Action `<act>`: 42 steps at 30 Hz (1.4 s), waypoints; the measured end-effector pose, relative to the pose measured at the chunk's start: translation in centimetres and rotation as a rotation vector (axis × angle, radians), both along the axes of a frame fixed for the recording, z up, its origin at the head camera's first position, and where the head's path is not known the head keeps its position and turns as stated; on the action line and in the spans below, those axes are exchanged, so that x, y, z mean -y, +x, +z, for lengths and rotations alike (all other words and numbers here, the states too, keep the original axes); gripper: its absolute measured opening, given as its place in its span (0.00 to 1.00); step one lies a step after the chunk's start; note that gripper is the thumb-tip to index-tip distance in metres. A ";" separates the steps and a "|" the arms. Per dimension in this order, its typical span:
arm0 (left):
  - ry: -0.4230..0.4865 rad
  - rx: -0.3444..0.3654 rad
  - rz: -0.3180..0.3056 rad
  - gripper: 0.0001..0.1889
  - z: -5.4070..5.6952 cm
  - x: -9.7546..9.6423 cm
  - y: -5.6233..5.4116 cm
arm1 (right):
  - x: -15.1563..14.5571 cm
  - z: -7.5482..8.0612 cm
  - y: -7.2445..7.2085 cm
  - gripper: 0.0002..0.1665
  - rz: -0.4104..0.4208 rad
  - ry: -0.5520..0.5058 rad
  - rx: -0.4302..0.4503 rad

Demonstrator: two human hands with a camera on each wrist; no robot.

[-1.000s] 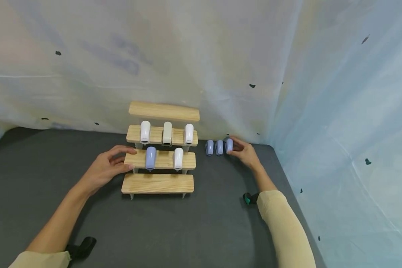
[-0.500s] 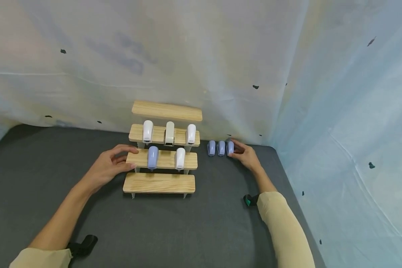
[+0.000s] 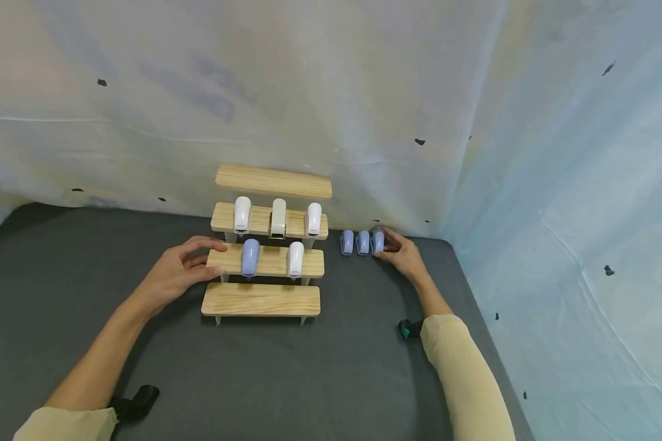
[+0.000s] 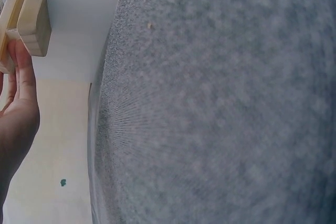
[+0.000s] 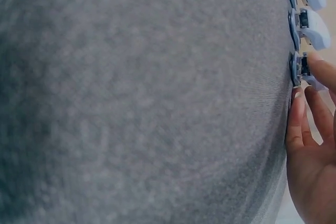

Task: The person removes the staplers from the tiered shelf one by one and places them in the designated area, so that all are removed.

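Observation:
A tiered wooden stand (image 3: 260,300) stands near the back of the dark table. My left hand (image 3: 171,275) grips the left end of its second board from the bottom; in the left wrist view the fingers (image 4: 23,72) touch the board's end. That board carries a blue stapler (image 3: 250,257) and a white stapler (image 3: 295,260). To the right, three small blue staplers stand in a row on the table. My right hand (image 3: 405,257) pinches the rightmost blue stapler (image 3: 378,242), partly covering it. Beside it are the middle stapler (image 3: 363,243) and the left stapler (image 3: 347,243).
On the board above stand a white stapler (image 3: 242,214), a beige stapler (image 3: 278,218) and another white stapler (image 3: 313,219). A pale sheet (image 3: 375,92) hangs behind the table (image 3: 331,373) and along its right side. Black straps are on both wrists.
The rightmost blue stapler has come slightly nearer, into line with the two beside it, with my right hand on it. My left hand stays on the stand. The head view has shifted a little.

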State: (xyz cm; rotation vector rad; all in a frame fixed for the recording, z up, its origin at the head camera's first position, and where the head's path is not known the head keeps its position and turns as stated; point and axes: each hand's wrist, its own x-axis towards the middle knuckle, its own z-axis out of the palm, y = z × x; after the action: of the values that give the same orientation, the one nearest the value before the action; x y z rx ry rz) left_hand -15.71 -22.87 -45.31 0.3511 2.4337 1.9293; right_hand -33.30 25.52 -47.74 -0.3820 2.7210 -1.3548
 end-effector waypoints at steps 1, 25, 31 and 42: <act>0.002 -0.002 -0.005 0.23 0.0 0.0 -0.1 | 0.0 0.1 0.1 0.42 -0.004 -0.001 -0.003; -0.018 0.008 0.015 0.23 -0.1 -0.1 -0.1 | 3.3 7.0 4.5 0.30 0.099 -0.148 -0.252; -0.011 0.004 0.011 0.23 -0.1 -0.1 -0.1 | 4.0 7.8 5.2 0.27 0.149 -0.222 -0.362; -0.009 0.001 0.010 0.23 0.0 -0.2 0.0 | 5.6 10.0 6.7 0.27 0.227 -0.278 -0.382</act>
State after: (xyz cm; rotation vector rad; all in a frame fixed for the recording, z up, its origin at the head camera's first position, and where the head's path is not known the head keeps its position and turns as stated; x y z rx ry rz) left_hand -15.72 -22.68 -45.30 0.3380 2.4472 1.9218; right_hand -26.57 19.92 -37.71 -1.0351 2.6487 -1.7457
